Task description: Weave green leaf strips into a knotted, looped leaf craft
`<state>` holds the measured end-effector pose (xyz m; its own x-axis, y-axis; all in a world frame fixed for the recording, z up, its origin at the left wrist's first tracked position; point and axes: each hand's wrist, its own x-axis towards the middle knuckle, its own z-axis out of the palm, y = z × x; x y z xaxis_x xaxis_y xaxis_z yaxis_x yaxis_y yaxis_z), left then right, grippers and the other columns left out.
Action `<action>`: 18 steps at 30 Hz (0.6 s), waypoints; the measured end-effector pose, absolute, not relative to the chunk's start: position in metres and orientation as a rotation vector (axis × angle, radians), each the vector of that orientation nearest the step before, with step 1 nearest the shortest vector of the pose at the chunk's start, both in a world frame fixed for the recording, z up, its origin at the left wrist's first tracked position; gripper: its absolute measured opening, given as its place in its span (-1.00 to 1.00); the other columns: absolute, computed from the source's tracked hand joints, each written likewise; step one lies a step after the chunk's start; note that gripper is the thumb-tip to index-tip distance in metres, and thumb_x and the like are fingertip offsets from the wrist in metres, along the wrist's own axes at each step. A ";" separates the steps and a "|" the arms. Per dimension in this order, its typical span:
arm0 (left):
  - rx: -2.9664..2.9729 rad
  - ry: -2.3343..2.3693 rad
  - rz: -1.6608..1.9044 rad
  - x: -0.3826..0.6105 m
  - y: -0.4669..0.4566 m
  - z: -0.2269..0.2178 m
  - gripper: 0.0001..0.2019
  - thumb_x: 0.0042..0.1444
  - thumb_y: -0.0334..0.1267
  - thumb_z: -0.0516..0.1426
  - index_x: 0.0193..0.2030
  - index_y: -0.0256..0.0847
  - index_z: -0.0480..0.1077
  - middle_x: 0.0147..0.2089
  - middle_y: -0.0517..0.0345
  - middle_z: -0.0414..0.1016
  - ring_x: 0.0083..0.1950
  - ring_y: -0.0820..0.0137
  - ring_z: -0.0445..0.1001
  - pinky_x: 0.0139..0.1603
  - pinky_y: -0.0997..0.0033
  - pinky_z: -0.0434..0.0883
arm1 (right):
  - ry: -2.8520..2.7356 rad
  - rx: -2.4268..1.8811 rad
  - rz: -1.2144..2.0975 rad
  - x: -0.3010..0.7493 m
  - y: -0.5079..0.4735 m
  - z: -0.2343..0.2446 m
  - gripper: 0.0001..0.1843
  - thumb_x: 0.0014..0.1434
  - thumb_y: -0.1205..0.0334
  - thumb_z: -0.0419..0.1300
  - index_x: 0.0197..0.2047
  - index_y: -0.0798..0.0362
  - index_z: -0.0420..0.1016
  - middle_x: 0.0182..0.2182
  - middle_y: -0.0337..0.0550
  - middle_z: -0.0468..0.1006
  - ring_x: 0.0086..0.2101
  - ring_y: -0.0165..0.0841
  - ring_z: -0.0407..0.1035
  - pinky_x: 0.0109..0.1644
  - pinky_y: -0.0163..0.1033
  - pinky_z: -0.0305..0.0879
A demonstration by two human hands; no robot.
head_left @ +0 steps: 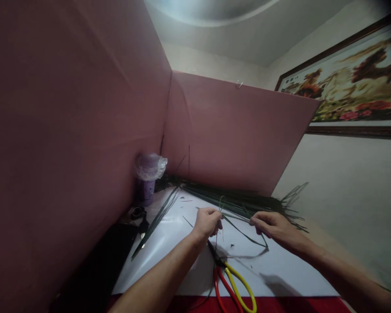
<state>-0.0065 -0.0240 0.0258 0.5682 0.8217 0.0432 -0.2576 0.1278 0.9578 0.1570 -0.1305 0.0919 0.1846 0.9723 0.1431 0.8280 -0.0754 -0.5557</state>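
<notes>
Both hands work one long green leaf strip (pixel 236 218) above the white desk (pixel 280 269). The left hand (pixel 207 222) has its fingers closed on one end, where the strip curls into a small loop; the right hand (pixel 271 224) pinches the other end, fingers narrow. To do this well, the strip seems to want even tension and a flat, untwisted blade. A leaf pile (pixel 241 199) lies just behind, and the scissors (pixel 232 278) lie below the hands.
</notes>
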 end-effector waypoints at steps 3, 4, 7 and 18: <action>1.195 0.575 0.855 -0.007 -0.023 0.025 -0.88 -0.14 -0.40 0.02 -0.62 -0.32 0.29 -0.75 0.24 0.27 -0.84 0.62 0.00 -0.82 0.56 -0.12 | -1.546 -1.930 0.593 0.163 -0.137 0.094 -0.67 -0.05 -0.04 0.14 -0.54 0.08 0.41 -0.66 -0.23 0.38 -0.63 -0.46 0.13 -0.57 -0.33 0.00; 1.201 0.572 0.849 -0.007 -0.023 0.025 -0.88 -0.14 -0.40 0.02 -0.62 -0.31 0.29 -0.75 0.24 0.27 -0.84 0.62 0.00 -0.82 0.56 -0.12 | -1.501 -1.926 0.661 0.164 -0.139 0.094 -0.68 -0.09 -0.05 0.17 -0.53 0.08 0.40 -0.66 -0.23 0.38 -0.64 -0.48 0.12 -0.59 -0.35 -0.02; 1.244 0.540 0.822 -0.006 -0.024 0.024 -0.89 -0.13 -0.38 0.03 -0.59 -0.32 0.31 -0.75 0.24 0.28 -0.84 0.62 0.01 -0.81 0.57 -0.12 | -1.415 -1.874 0.818 0.161 -0.142 0.091 -0.68 -0.12 -0.04 0.21 -0.50 0.08 0.37 -0.63 -0.23 0.41 -0.64 -0.49 0.14 -0.62 -0.38 -0.04; 1.340 0.482 0.714 -0.003 -0.040 0.025 -0.85 -0.09 -0.35 0.04 -0.62 -0.31 0.28 -0.75 0.27 0.27 -0.84 0.65 0.01 -0.78 0.57 -0.12 | -1.402 -1.858 0.751 0.133 -0.116 0.072 -0.77 -0.12 0.09 0.20 -0.54 0.09 0.34 -0.64 -0.25 0.39 -0.61 -0.46 0.23 -0.62 -0.39 0.06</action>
